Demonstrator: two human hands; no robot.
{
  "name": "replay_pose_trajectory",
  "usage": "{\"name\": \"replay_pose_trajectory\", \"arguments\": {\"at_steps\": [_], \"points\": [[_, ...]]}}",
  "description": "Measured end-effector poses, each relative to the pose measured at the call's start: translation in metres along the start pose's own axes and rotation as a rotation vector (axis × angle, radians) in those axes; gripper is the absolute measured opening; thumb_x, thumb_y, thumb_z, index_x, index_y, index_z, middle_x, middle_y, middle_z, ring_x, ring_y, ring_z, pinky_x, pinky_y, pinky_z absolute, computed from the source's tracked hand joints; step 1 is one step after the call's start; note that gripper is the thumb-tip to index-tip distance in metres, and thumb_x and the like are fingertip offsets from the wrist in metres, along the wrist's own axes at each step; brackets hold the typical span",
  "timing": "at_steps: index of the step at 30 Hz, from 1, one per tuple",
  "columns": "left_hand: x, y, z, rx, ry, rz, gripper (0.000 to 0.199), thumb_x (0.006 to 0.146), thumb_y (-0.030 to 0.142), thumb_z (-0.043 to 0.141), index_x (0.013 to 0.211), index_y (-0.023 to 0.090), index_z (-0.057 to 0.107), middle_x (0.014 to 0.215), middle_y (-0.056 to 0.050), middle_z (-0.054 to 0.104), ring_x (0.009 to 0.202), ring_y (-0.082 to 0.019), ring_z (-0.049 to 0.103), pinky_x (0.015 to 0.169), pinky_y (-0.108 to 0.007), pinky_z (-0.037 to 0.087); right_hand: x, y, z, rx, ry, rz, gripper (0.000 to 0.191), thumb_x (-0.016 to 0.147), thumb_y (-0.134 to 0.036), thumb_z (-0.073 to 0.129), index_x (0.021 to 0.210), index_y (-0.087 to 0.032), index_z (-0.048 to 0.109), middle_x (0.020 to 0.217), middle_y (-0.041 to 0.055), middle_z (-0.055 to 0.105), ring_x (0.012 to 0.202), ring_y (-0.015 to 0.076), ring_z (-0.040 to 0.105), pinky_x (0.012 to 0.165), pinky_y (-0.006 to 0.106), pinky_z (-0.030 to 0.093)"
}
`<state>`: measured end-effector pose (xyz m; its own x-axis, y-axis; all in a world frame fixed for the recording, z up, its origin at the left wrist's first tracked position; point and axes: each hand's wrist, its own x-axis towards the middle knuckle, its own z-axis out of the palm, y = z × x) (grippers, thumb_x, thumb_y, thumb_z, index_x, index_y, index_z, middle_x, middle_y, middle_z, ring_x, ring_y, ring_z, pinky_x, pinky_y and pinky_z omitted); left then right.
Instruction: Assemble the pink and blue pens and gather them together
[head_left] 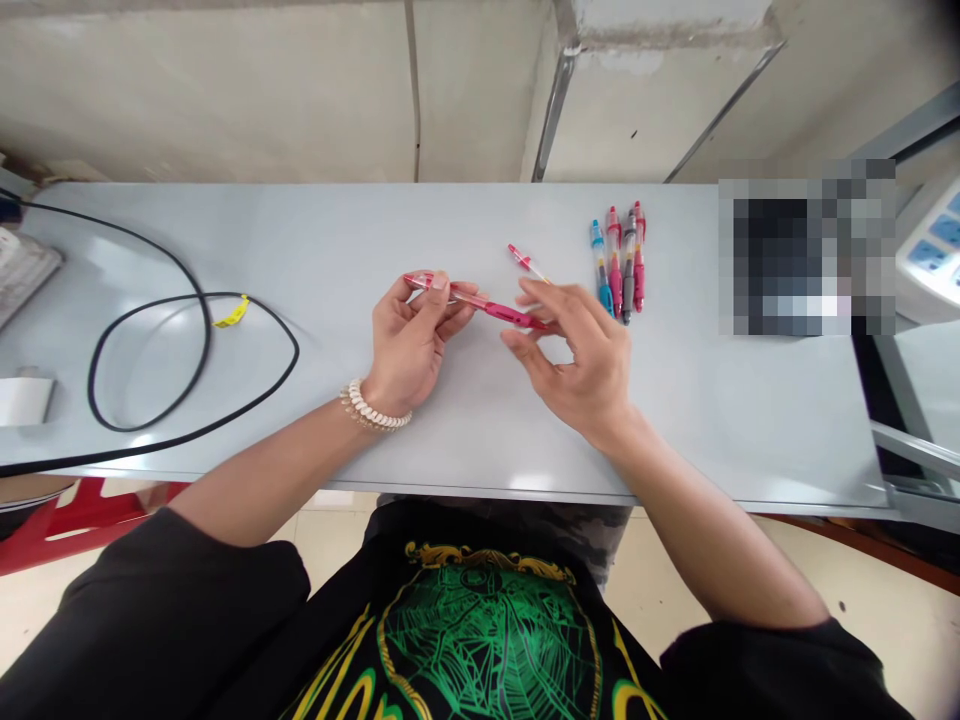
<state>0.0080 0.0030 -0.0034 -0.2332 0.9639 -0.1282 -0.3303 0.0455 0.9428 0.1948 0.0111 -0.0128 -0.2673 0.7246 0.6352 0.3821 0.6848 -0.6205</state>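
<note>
My left hand (416, 335) pinches a red-pink pen (491, 305) between thumb and fingers near its clip end. The pen lies almost level, its grip end toward my right hand. Around that end my right hand (581, 350) is spread, thumb and forefinger apart; I cannot tell whether a finger touches the tip. A slim clear piece with a red end (529, 262) rests on the table just beyond, partly hidden by my right fingers. To the right lies a row of several pens: a blue pen (600, 265), a grey pen (628, 270) and pink-red pens (615, 255).
A black cable (202, 370) with a yellow tag (231, 312) loops over the left of the grey-white table (330, 240). A white block (26, 400) sits at the left edge. On the right is a blurred-out dark object (780, 265). A wall runs behind.
</note>
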Motion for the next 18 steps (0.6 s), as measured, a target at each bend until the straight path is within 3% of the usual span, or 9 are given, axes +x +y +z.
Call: {"name": "replay_pose_trajectory", "arguments": {"at_steps": [4, 7, 9, 13, 16, 18], "points": [[-0.0005, -0.0012, -0.0009, 0.016, -0.019, 0.020, 0.036, 0.089, 0.050, 0.082, 0.093, 0.021, 0.060, 0.098, -0.003, 0.081, 0.096, -0.018, 0.081, 0.084, -0.025, 0.066, -0.0001, -0.0002, 0.0008, -0.016, -0.036, -0.029, 0.018, 0.106, -0.025, 0.058, 0.116, -0.022, 0.073, 0.092, 0.0047, 0.076, 0.077, 0.0152, 0.072, 0.072, 0.029, 0.062], [-0.0005, -0.0012, -0.0018, 0.030, -0.037, 0.031, 0.038, 0.089, 0.051, 0.082, 0.092, 0.021, 0.059, 0.098, -0.003, 0.081, 0.095, -0.017, 0.081, 0.084, -0.025, 0.065, -0.0010, -0.0021, 0.0011, -0.021, -0.031, -0.050, 0.019, 0.105, -0.025, 0.060, 0.118, -0.019, 0.071, 0.097, 0.0072, 0.077, 0.082, 0.0161, 0.073, 0.074, 0.029, 0.060], [-0.0002, -0.0003, -0.0025, 0.035, -0.071, 0.036, 0.039, 0.088, 0.052, 0.083, 0.092, 0.022, 0.058, 0.095, -0.003, 0.080, 0.093, -0.017, 0.081, 0.083, -0.025, 0.065, -0.0016, -0.0043, 0.0005, 0.004, -0.074, -0.033, 0.019, 0.107, -0.025, 0.054, 0.113, -0.019, 0.071, 0.090, 0.0052, 0.075, 0.074, 0.0139, 0.069, 0.069, 0.027, 0.057], [0.0005, 0.0030, -0.0043, 0.047, -0.167, 0.039, 0.041, 0.085, 0.054, 0.084, 0.091, 0.023, 0.059, 0.092, -0.001, 0.079, 0.088, -0.016, 0.080, 0.078, -0.025, 0.065, 0.0002, -0.0088, -0.0034, 0.213, -0.217, 0.301, 0.033, 0.111, -0.037, 0.048, 0.089, -0.019, 0.065, 0.063, -0.0032, 0.059, 0.049, 0.0082, 0.049, 0.051, 0.024, 0.041], [0.0009, 0.0045, -0.0060, 0.061, -0.197, 0.048, 0.041, 0.085, 0.055, 0.085, 0.094, 0.023, 0.060, 0.092, 0.000, 0.078, 0.086, -0.016, 0.080, 0.078, -0.026, 0.066, 0.0043, -0.0095, -0.0063, 0.490, -0.313, 0.547, 0.041, 0.107, -0.052, 0.053, 0.083, -0.020, 0.060, 0.058, -0.0055, 0.052, 0.044, 0.0069, 0.040, 0.044, 0.024, 0.033], [0.0016, 0.0047, -0.0075, 0.086, -0.198, 0.061, 0.041, 0.085, 0.056, 0.084, 0.095, 0.024, 0.060, 0.092, 0.000, 0.078, 0.086, -0.016, 0.080, 0.077, -0.027, 0.066, 0.0061, -0.0088, -0.0063, 0.629, -0.348, 0.624, 0.044, 0.103, -0.060, 0.056, 0.083, -0.020, 0.059, 0.056, -0.0071, 0.049, 0.040, 0.0063, 0.036, 0.041, 0.025, 0.029]]}}
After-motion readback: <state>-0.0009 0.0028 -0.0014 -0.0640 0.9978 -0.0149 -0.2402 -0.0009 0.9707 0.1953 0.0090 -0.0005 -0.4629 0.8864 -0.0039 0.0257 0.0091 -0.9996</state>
